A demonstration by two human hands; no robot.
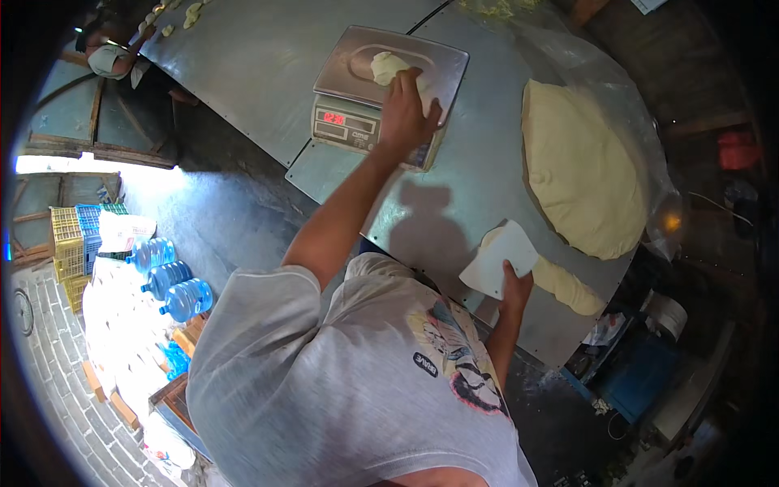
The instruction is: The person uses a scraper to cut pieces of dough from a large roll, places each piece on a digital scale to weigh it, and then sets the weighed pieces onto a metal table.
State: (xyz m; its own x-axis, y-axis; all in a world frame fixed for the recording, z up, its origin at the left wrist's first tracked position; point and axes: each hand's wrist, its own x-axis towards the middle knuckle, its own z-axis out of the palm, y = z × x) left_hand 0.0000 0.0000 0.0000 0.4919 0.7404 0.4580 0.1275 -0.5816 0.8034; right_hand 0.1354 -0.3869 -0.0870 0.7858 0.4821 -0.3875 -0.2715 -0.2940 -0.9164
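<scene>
White scraper [495,264], 4 o'clock, sat pinched in the fingers of the right hand [517,290]. Left hand [406,115] touched the dough piece [388,68] on the scale [337,77], 12 o'clock; couldn't tell if fingers gripped. Finger pressure could've skewed the reading. Scraper overlapped the dough strip [572,290]; a dip could've nicked it.

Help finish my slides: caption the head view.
Left hand at a dough piece on a scale; right hand holding a white scraper by a dough strip.

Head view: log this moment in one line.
left hand: at dough piece on digital scale pan | right hand: holding white scraper | large dough slab: on metal table
</scene>
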